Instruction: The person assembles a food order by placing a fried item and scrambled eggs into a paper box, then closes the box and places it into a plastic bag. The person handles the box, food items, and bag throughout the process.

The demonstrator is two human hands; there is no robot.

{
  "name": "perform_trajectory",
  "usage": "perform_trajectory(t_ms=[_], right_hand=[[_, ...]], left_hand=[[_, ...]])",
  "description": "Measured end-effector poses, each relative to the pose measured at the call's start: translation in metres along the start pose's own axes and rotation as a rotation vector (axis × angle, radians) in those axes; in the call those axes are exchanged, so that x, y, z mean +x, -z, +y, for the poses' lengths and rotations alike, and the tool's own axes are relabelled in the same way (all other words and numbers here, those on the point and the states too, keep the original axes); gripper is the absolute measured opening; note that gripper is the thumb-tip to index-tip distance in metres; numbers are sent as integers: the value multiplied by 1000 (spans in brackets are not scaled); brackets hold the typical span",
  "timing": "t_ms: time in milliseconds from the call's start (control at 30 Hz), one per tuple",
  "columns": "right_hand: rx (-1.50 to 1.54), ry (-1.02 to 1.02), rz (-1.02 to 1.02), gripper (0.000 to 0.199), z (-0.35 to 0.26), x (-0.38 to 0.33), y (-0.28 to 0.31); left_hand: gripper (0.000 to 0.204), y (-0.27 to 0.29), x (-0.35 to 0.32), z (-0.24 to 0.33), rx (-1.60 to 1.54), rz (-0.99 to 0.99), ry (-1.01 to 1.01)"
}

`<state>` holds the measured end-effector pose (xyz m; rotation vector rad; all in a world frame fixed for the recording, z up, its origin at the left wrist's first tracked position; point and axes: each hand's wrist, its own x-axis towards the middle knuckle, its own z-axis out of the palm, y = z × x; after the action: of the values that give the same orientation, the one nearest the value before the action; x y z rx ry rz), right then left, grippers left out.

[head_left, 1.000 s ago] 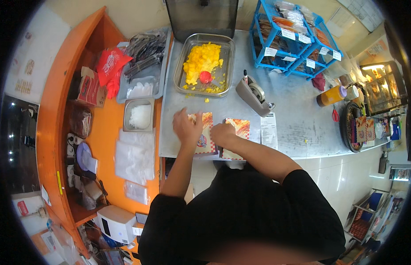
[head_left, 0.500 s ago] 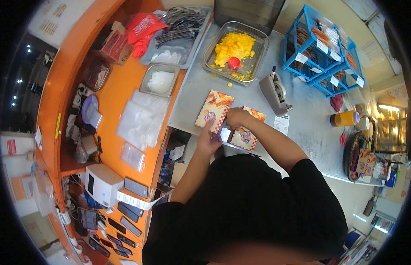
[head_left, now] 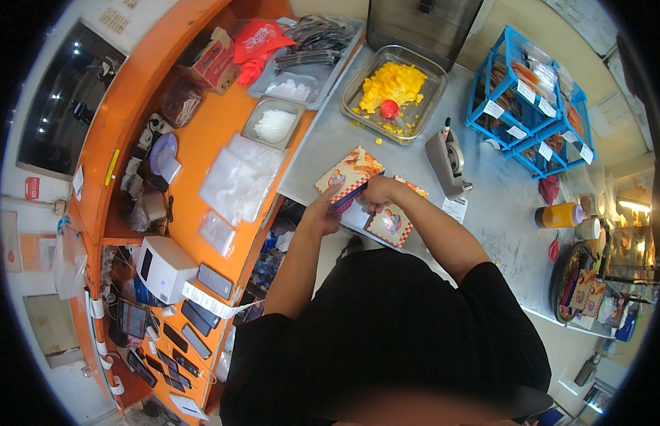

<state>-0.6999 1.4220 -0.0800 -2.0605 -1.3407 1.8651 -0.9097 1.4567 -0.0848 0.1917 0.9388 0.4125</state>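
Both hands [head_left: 351, 202] now lift one box's [head_left: 349, 172] lid — previously flat.

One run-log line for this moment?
left hand: touching printed box | right hand: on box flap | surface: steel counter | tape dispenser beside

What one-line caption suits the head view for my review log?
Both hands, left hand and right hand, work on a printed paper food box at a steel counter.

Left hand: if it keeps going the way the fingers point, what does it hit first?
The left hand points up and right, toward the printed paper box at the edge of the grey counter. That box looks first in line, and the fingers seem already at its near edge. Depth is unclear, so actual contact cannot be confirmed.
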Motion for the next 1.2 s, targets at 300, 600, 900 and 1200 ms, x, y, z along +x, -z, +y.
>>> perform_trajectory(t_ms=[300, 600, 900, 1200], right_hand=[[-23, -66, 72, 20, 12, 13, -31], [-435, 52, 314, 24, -30, -20, -43], [-417, 53, 448, 26, -13, 9, -37], [385, 579, 387, 30, 9, -93, -51]], left_hand=[[70, 31, 18, -35, 525, 459, -616], [119, -22, 29, 43, 1945, 525, -564], [82, 1, 63, 80, 1234, -51, -113], [59, 41, -16, 27, 345, -296, 36]])
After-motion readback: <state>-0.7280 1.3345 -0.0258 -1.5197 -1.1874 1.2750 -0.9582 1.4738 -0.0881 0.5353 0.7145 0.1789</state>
